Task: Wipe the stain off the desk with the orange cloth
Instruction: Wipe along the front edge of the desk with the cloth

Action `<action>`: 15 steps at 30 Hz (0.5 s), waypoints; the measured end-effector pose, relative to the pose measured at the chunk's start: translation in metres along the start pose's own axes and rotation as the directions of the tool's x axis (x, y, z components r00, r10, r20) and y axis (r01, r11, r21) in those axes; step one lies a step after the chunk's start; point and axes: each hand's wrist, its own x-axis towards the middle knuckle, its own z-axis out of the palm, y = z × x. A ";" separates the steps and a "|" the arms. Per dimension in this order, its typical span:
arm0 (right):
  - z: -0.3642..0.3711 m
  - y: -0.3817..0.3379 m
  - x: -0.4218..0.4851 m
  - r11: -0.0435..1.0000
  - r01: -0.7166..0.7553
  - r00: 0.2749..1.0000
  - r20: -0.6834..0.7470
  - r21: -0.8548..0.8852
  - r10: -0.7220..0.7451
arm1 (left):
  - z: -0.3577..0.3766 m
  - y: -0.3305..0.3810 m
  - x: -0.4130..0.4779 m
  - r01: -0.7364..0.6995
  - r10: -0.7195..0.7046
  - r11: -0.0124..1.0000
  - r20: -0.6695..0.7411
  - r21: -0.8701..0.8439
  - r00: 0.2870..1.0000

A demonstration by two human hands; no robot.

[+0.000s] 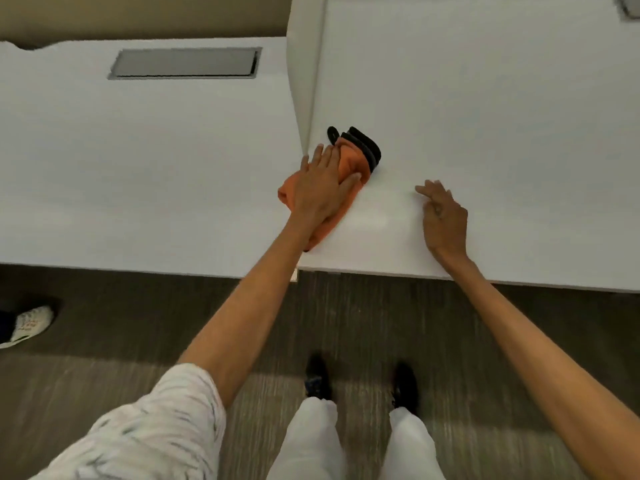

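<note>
**Bright, soft light; frame slightly soft w/ wide-angle bend**

Even, diffuse indoor light, prob. overhead; exact source can't be told. The white desk (485,116) reads very bright, nearly washed out, w/ a faint glossy sheen near its front edge. Shadows are weak: a thin dark one beside the cloth (349,161), a soft one under the right hand (445,220). The floor (121,375) is far dimmer, w/ a paler light band across it low down. Overall sharpness is low, compression smear throughout. Both shoes (317,379) and the sleeve (156,427) look blurred. Desk edges bow and tilt toward the frame borders, typical wide-lens distortion.
</note>
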 end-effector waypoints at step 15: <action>0.004 0.012 -0.002 0.806 0.056 0.995 0.101 -0.589 0.004 | 0.021 0.043 -0.113 0.296 -0.301 0.939 -0.003 -0.178 0.954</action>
